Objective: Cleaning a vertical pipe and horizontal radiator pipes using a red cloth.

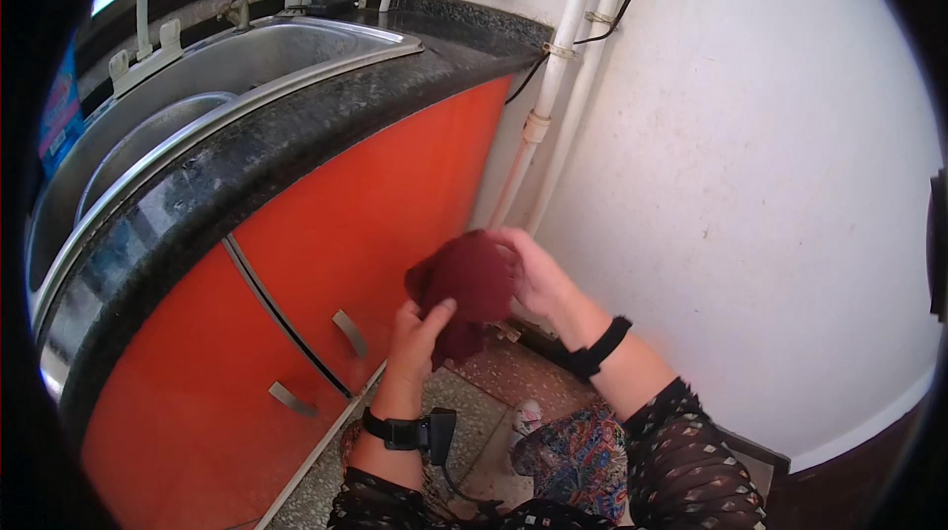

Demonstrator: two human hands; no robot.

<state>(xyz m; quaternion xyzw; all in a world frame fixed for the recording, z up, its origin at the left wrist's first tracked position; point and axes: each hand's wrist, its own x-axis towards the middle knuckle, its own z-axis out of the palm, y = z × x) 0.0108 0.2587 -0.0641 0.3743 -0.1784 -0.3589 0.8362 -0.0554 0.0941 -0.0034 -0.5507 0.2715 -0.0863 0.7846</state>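
A dark red cloth [470,282], bunched and folded, is held up between both hands in front of the orange cabinet. My left hand [419,330] grips its lower left side, with the thumb lying on top of the fabric. At the cloth's upper right edge, my right hand [535,271] has hold of it, the fingers partly hidden behind the cloth. Black straps circle both wrists, and the left one carries a small black device [442,435] with a cable.
Left of me runs a black stone countertop [289,126] with a steel double sink [326,41]; a round basin rim [141,122] shows inside it. Orange cabinet doors [385,219] with metal handles stand below. White pipes [544,96] rise along the white wall [740,159]. A speckled floor [459,411] lies underfoot.
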